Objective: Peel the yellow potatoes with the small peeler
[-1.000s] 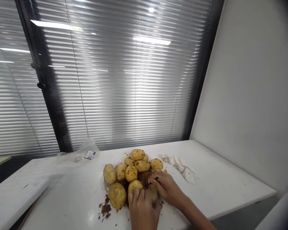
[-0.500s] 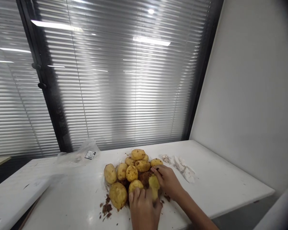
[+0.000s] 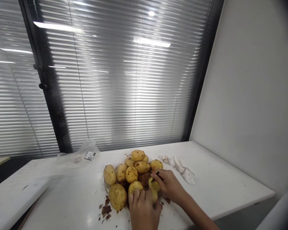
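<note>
My left hand is closed around a partly peeled yellow potato at the front of the pile, its fingers hiding much of it. In my right hand is a small black peeler, most of it covered by the fingers, its end against the top of that potato. Beside my left fingers lies another potato. A large potato sits to the left, with several more potatoes behind. Dark brown peelings fill the gap between them.
Loose brown scraps lie on the white table. A clear plastic bag with a label is at the back left, and crumpled white tissue at the right. A white panel occupies the left edge; blinds and a wall stand behind.
My right hand has moved slightly down and right along the held potato, and the black peeler now shows between its fingers. My left hand stays almost where it was.
</note>
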The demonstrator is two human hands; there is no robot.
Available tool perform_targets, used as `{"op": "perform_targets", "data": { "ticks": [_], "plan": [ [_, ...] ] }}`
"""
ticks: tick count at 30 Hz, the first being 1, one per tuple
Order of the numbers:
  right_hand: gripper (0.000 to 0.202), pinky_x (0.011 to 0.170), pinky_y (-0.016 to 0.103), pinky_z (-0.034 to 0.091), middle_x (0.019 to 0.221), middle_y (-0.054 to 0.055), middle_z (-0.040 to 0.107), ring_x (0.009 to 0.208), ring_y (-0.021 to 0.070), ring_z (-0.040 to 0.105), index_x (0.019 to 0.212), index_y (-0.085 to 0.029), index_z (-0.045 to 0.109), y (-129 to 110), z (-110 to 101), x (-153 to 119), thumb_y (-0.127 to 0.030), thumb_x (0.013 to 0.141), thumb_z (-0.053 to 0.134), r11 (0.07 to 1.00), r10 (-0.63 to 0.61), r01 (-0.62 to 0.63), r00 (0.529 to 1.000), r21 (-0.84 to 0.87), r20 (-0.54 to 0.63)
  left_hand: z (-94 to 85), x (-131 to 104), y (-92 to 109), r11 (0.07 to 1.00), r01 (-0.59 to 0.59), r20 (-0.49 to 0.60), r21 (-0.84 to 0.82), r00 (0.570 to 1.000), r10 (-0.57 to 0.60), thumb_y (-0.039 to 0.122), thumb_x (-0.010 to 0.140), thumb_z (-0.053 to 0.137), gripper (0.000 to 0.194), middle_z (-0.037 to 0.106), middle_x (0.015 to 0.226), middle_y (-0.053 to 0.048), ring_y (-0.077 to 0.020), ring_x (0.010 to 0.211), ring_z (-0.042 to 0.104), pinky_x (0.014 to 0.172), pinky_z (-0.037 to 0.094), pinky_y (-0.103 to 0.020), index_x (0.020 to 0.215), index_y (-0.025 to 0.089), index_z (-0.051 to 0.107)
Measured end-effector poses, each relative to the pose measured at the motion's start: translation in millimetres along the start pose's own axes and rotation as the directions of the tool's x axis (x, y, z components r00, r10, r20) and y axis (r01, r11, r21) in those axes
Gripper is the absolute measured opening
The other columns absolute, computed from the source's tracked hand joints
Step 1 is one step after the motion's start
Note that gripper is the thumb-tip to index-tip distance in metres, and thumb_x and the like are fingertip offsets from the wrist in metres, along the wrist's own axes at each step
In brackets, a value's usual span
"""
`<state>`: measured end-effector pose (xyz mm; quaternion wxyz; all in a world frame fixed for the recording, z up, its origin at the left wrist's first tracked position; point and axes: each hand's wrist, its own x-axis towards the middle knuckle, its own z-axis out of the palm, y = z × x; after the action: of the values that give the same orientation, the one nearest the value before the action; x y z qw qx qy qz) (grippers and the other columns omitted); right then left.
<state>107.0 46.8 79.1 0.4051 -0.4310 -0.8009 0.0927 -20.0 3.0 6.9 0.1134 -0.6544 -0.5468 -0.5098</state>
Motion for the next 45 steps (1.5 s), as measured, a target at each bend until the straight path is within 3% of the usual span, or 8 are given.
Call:
{"op": "perform_targets", "data": {
  "ticks": [5, 10, 23, 27, 32, 37, 41, 45],
  "plan": [
    [0.041, 0.061, 0.029, 0.048, 0.069, 0.006, 0.068, 0.065, 0.0203, 0.065, 0.071, -0.02, 0.062, 5, 2, -4, -0.036, 0.101, 0.039, 0.999, -0.022, 0.016, 0.992, -0.05, -0.125, -0.1, 0, -1, 1.0, -0.008, 0.005, 0.004, 1.0, 0.008, 0.019, 0.071, 0.057, 0.011, 0.059, 0.067, -0.002, -0.0248, 0.078, 0.052, 0.081, 0.033, -0.041, 0.079, 0.023, 0.064],
    [0.046, 0.054, 0.027, 0.044, 0.061, 0.004, 0.065, 0.055, 0.0177, 0.061, 0.065, -0.02, 0.059, 6, -5, -7, -0.04, 0.101, 0.039, 1.0, 0.023, -0.023, 0.998, 0.004, -0.058, -4.6, 1, -2, 0.999, -0.027, 0.046, 0.017, 0.999, 0.026, 0.019, 0.071, 0.061, 0.011, 0.061, 0.068, -0.001, -0.0243, 0.08, 0.053, 0.083, 0.033, -0.04, 0.08, 0.024, 0.065],
    [0.037, 0.062, 0.028, 0.049, 0.07, 0.007, 0.07, 0.066, 0.0209, 0.067, 0.074, -0.019, 0.065, 14, -6, -13, -0.036, 0.099, 0.044, 0.999, 0.012, -0.005, 0.977, 0.033, -0.213, -10.3, 2, -3, 0.997, -0.054, 0.107, 0.053, 0.993, 0.048, 0.019, 0.07, 0.07, 0.017, 0.061, 0.071, 0.001, -0.0233, 0.08, 0.054, 0.081, 0.033, -0.038, 0.086, 0.024, 0.066],
    [0.034, 0.061, 0.027, 0.05, 0.069, 0.006, 0.071, 0.064, 0.0189, 0.067, 0.075, -0.019, 0.067, 11, -3, -15, -0.032, 0.099, 0.046, 0.995, -0.012, 0.023, 0.994, 0.101, -0.111, -11.3, 3, -3, 0.997, -0.058, 0.12, 0.055, 0.991, 0.051, 0.02, 0.071, 0.071, 0.017, 0.062, 0.072, 0.001, -0.0238, 0.082, 0.055, 0.082, 0.033, -0.038, 0.088, 0.023, 0.067],
    [0.034, 0.062, 0.028, 0.051, 0.074, 0.009, 0.072, 0.068, 0.0201, 0.068, 0.078, -0.018, 0.068, 10, 2, -15, -0.032, 0.099, 0.046, 0.996, -0.046, 0.064, 0.971, 0.069, -0.236, -12.2, 3, -3, 0.996, -0.061, 0.131, 0.059, 0.99, 0.053, 0.019, 0.071, 0.07, 0.017, 0.062, 0.073, 0.002, -0.0233, 0.081, 0.054, 0.081, 0.033, -0.039, 0.087, 0.024, 0.067],
    [0.035, 0.061, 0.026, 0.049, 0.07, 0.006, 0.07, 0.065, 0.0183, 0.066, 0.075, -0.019, 0.066, 10, -1, -14, -0.032, 0.1, 0.045, 0.995, -0.051, 0.06, 0.992, 0.082, -0.115, -11.5, 2, -4, 0.996, -0.067, 0.128, 0.062, 0.99, 0.059, 0.02, 0.072, 0.07, 0.018, 0.063, 0.074, 0.001, -0.024, 0.082, 0.054, 0.081, 0.034, -0.039, 0.09, 0.023, 0.067],
    [0.032, 0.062, 0.028, 0.049, 0.072, 0.007, 0.07, 0.068, 0.0198, 0.065, 0.078, -0.018, 0.066, 12, -2, -14, -0.028, 0.099, 0.045, 0.995, -0.076, 0.086, 0.977, 0.043, -0.201, -10.9, 2, -5, 0.995, -0.072, 0.125, 0.062, 0.99, 0.064, 0.02, 0.072, 0.07, 0.018, 0.062, 0.073, 0.001, -0.0241, 0.083, 0.055, 0.081, 0.034, -0.039, 0.089, 0.023, 0.067],
    [0.028, 0.062, 0.026, 0.049, 0.072, 0.006, 0.069, 0.067, 0.0183, 0.065, 0.078, -0.019, 0.065, 14, -4, -16, -0.024, 0.098, 0.047, 0.993, -0.083, 0.094, 0.987, 0.07, -0.14, -11.3, 2, -4, 0.996, -0.068, 0.125, 0.06, 0.99, 0.06, 0.021, 0.07, 0.073, 0.019, 0.062, 0.073, 0.002, -0.0238, 0.082, 0.055, 0.08, 0.034, -0.039, 0.088, 0.024, 0.067]
  ]
}}
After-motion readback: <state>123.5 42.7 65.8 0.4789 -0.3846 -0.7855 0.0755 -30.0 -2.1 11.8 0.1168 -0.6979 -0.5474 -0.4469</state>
